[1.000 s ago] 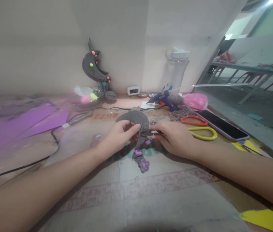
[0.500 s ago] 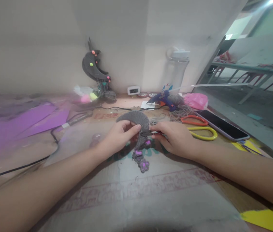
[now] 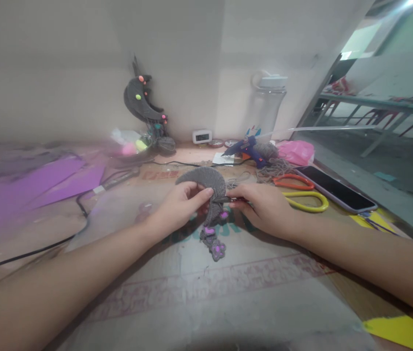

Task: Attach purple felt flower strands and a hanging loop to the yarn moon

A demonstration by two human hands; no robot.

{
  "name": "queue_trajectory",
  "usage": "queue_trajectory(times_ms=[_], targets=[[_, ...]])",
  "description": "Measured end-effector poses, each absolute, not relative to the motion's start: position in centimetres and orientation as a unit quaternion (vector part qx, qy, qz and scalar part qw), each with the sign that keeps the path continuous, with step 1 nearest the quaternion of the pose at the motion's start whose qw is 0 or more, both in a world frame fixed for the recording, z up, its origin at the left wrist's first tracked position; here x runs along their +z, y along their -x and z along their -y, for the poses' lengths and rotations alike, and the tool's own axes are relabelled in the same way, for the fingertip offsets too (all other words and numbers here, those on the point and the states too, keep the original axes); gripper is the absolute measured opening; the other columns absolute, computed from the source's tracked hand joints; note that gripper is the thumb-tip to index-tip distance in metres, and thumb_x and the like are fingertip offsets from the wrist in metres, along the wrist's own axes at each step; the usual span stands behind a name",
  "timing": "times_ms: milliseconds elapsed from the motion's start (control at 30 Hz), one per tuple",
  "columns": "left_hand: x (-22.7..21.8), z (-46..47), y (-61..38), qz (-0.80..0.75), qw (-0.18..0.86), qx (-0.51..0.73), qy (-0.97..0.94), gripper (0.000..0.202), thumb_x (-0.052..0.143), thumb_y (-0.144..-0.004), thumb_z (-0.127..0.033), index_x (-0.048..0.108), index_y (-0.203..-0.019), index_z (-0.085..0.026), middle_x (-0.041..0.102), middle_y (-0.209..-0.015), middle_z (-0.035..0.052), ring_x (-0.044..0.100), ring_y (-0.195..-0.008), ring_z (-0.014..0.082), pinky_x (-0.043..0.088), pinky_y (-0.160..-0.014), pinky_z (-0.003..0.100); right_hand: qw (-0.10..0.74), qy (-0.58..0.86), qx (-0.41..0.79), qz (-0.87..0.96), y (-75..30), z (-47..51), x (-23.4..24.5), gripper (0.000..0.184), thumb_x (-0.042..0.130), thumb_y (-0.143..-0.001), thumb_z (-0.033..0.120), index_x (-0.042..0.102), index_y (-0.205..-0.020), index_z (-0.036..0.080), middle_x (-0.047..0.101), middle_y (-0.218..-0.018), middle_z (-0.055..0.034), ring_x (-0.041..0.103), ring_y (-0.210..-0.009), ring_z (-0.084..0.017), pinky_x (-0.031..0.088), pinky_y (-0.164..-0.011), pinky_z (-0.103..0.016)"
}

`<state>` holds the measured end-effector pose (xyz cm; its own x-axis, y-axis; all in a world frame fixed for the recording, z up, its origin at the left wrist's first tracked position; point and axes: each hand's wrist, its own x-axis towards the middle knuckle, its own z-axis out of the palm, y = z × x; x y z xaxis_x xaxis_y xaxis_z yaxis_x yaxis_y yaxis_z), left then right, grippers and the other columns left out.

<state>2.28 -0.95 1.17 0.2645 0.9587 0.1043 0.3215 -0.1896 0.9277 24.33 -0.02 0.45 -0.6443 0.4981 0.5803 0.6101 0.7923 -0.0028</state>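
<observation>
Our left hand (image 3: 176, 207) pinches a grey yarn moon (image 3: 209, 177), thumb on top; our right hand (image 3: 265, 205) grips a thin dark tool (image 3: 223, 199).

1 head-worn camera looks forward and down, near the worktop (image 3: 221, 312).

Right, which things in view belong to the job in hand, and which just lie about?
Job: grey crescent, slim dark tool (both held); probably grey yarn, glue gun.

Apparently lying about: phone, bottle, small clock, pink bag.

Left fingers (image 3: 190, 187) partly hidden; purple sheets (image 3: 58, 180) blurred
</observation>
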Motion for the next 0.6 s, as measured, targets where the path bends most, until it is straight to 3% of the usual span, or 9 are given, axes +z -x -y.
queue_trajectory(times_ms=[167,600], targets=[[1.26,0.89,-2.2,-0.473,0.414,0.386,-0.675,0.036,0.057,-0.084,-0.047,0.054,-0.064,-0.017,0.059,-0.057,-0.0007,0.054,-0.052,0.0108,0.043,-0.052,0.022,0.301,0.295,-0.087,0.903,-24.5,0.08,0.45,0.02,0.049,-0.094,0.027,0.062,-0.103,0.016,0.07,-0.088,-0.0062,0.063,-0.077,-0.017,0.042,-0.065,-0.026],[0.96,0.66,-2.1,-0.464,0.415,0.385,-0.681,0.036,0.056,-0.085,-0.047,0.055,-0.065,-0.017,0.061,-0.059,-0.0001,0.055,-0.053,0.0109,0.043,-0.051,0.022,0.278,0.286,-0.152,0.904,-24.11,0.3,0.9,0.024,0.044,-0.096,0.028,0.065,-0.094,0.017,0.069,-0.076,-0.0042,0.06,-0.067,-0.016,0.036,-0.06,-0.026]])
